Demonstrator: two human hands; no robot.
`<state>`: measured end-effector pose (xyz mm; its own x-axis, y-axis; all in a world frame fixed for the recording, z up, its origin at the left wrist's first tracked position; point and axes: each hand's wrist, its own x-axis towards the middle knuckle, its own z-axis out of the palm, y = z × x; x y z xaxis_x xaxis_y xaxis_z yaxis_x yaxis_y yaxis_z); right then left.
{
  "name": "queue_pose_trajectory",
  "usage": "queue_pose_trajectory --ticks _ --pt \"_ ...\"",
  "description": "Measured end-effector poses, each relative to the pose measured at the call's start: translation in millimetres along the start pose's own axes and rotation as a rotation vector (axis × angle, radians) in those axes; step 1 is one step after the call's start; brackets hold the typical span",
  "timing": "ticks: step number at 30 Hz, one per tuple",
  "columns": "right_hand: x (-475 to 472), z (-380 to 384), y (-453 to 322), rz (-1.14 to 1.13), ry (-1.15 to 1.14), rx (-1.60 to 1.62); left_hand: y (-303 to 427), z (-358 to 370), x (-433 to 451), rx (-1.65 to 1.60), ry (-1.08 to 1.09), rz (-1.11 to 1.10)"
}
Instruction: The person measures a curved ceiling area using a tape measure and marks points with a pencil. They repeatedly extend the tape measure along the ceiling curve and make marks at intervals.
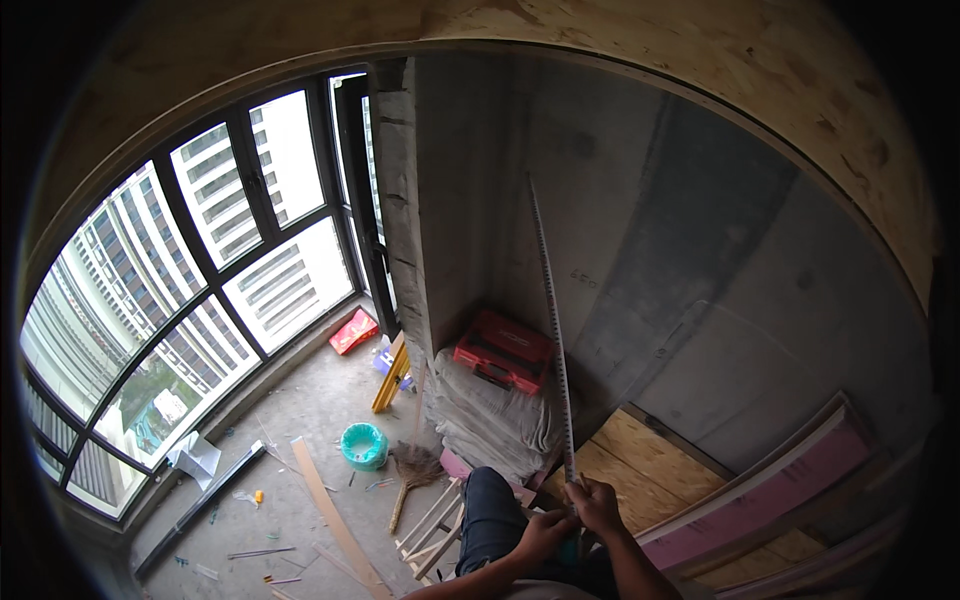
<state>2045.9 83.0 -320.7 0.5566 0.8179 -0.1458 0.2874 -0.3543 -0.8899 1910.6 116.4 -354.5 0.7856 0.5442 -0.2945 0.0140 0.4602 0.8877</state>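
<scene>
A long steel tape measure blade (pixel 555 322) stands extended from my hands up toward the concrete wall, its free end high near the corner. My right hand (pixel 596 506) grips the blade near its lower end. Just below and beside it, my left hand (pixel 544 536) is closed at the foot of the tape. A teal patch, possibly the tape's case (pixel 570 549), shows under the hands, mostly hidden by fingers and forearms. One bent knee in dark trousers (pixel 491 517) is to the left of my hands.
A red tool case (pixel 504 352) rests on plastic-wrapped stacked material (pixel 487 412). Wooden slatted frame (pixel 435 532), straw broom (pixel 412 472), teal-lined bucket (pixel 364 446) and long board strip (pixel 330 510) lie left. Pink-faced boards (pixel 765 502) lean right; wood-strand panelling (pixel 675 30) edges the top.
</scene>
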Motion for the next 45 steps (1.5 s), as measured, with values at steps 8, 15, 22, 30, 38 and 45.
queue_pose_trajectory --ticks 8,15,22,30,38,45 --pt "8 -14 12 -0.08 0.089 -0.065 1 3 16 0.042 -0.035 0.03" --pt "-4 -69 14 -0.09 0.257 -0.048 110 30 95 -0.071 -0.072 0.192" --pt "-58 -87 71 0.307 0.346 0.057 211 84 162 -0.145 -0.209 0.366" --pt "-85 -96 120 0.293 0.362 -0.045 254 134 183 -0.266 -0.24 0.382" --pt "-81 -89 132 0.341 0.256 -0.118 256 169 192 -0.281 -0.193 0.357" --pt "-87 -80 117 0.245 0.311 -0.084 264 195 199 -0.376 -0.203 0.343"
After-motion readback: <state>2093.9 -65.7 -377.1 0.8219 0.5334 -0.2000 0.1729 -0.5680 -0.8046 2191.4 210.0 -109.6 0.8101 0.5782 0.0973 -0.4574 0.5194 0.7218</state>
